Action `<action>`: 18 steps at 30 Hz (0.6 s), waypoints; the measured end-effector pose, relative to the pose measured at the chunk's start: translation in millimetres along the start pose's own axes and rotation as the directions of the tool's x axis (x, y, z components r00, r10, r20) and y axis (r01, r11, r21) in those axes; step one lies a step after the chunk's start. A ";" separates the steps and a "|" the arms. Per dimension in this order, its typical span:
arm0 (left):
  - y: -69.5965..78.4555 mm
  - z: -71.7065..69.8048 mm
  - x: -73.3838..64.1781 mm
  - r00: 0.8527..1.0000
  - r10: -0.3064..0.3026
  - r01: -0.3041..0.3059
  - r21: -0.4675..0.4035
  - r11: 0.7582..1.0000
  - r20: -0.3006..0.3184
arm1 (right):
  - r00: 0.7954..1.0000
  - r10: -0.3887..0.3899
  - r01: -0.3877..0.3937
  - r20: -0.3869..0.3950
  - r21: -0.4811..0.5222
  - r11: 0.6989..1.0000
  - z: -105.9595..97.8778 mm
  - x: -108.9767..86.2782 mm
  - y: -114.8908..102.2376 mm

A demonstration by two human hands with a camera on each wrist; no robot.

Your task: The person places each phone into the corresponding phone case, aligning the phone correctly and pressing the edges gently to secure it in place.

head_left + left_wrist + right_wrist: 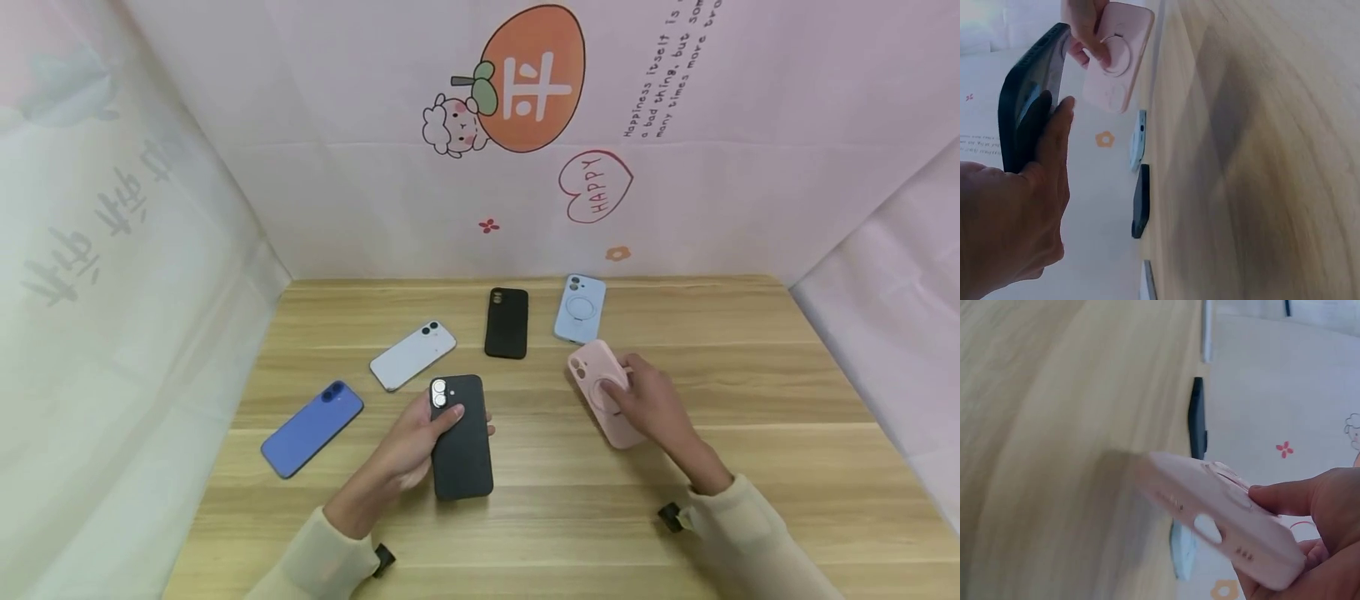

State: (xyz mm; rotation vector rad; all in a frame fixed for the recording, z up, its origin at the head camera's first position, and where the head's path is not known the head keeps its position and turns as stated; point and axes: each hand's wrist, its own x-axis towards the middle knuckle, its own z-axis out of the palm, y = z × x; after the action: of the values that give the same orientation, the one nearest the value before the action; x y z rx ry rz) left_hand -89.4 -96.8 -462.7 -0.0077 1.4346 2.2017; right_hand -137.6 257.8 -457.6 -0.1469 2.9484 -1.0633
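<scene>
My left hand (408,443) holds a black smartphone (463,454) above the table, its camera side facing up. The thumb lies across the phone's back and fingertips show past its right edge. In the left wrist view the same phone (1013,94) is seen edge-on. Off to the right, my right hand (658,407) grips a pink phone case (592,379) with a round ring on its back, thumb on the ring. The right wrist view shows the bottom edge of the pink case (1222,531), with its port cutout. The case is tilted above the tabletop.
A blue phone (311,431) and a white phone (408,358) lie on the left of the wooden table (540,542). Near the back edge lie a black phone case (507,325) and a light blue phone case (588,292). Printed white cloth (360,200) hangs behind.
</scene>
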 end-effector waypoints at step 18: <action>-13.6 9.2 23.1 0.982 -0.118 0.141 -0.154 0.978 0.145 | 0.994 0.046 -0.063 0.098 0.174 0.983 -11.1 -4.0 -49.9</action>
State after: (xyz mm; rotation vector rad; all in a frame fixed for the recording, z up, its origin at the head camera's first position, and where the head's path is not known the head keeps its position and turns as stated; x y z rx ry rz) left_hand -101.5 -75.2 -476.5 -0.0087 1.1454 2.1622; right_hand -129.6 226.9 -417.4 -0.1105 2.7427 -1.2658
